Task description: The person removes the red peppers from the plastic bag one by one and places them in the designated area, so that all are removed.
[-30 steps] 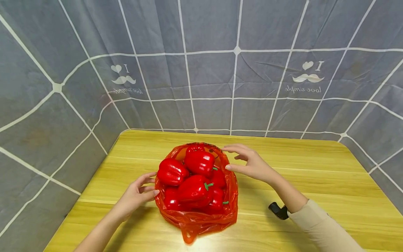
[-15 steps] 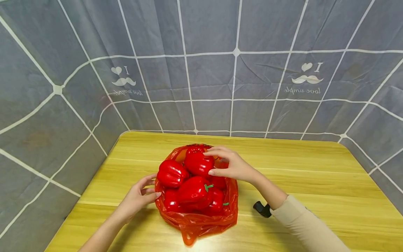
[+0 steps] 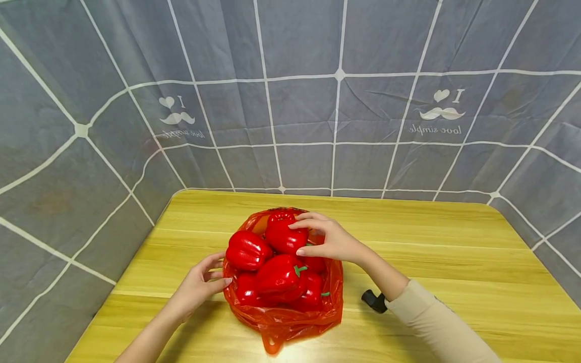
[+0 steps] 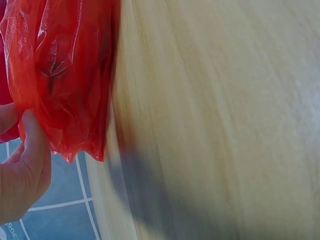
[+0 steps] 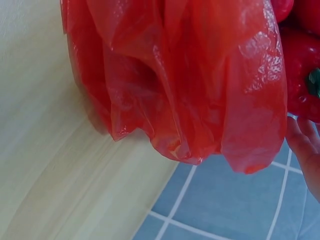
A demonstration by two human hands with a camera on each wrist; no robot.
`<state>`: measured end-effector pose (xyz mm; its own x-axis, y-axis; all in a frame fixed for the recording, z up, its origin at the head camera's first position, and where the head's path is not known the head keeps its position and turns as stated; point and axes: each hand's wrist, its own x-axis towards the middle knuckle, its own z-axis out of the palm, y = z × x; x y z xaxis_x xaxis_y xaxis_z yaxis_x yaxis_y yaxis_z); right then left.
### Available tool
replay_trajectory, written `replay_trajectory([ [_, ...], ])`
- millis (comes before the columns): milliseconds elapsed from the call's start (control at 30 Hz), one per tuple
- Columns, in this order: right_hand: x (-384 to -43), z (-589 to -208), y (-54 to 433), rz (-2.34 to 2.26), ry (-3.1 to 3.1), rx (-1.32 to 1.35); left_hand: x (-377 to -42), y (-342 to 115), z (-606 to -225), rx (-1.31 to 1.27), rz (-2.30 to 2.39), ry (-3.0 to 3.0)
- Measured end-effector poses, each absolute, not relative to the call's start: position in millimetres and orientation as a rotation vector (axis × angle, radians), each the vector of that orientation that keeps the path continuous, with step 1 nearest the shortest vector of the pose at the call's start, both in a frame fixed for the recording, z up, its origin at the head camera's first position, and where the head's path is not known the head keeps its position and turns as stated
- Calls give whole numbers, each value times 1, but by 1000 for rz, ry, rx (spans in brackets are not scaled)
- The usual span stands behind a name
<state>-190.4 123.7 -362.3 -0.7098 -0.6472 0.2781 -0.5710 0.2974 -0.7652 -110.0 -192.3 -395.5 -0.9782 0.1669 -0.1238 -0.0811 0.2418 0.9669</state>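
A red plastic bag stands on the table with its mouth wide, filled with several shiny red bell peppers that have green stems. At its left rim my left hand pinches the plastic, thumb over the edge and fingers outside; the left wrist view shows the thin bag wall between them. My right hand reaches over the right rim and grips the bell pepper at the back, fingers curved over its far side and thumb near its stem end. In the right wrist view the bag hides most of this hand.
The wooden table extends to both sides of the bag. Behind and beside it hangs a grey curtain with white lines. A small black object is at the right wrist, by the beige sleeve.
My right hand has moved left from outside the rim onto the back bell pepper, which has tilted slightly. The left hand stays at the bag's left rim.
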Motion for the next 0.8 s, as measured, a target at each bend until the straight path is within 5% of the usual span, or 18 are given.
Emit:
replay_trajectory([
  [800, -193, -365, 121, -1442, 2442, -1151, -111, -191, -395, 72, 1824, 2296],
])
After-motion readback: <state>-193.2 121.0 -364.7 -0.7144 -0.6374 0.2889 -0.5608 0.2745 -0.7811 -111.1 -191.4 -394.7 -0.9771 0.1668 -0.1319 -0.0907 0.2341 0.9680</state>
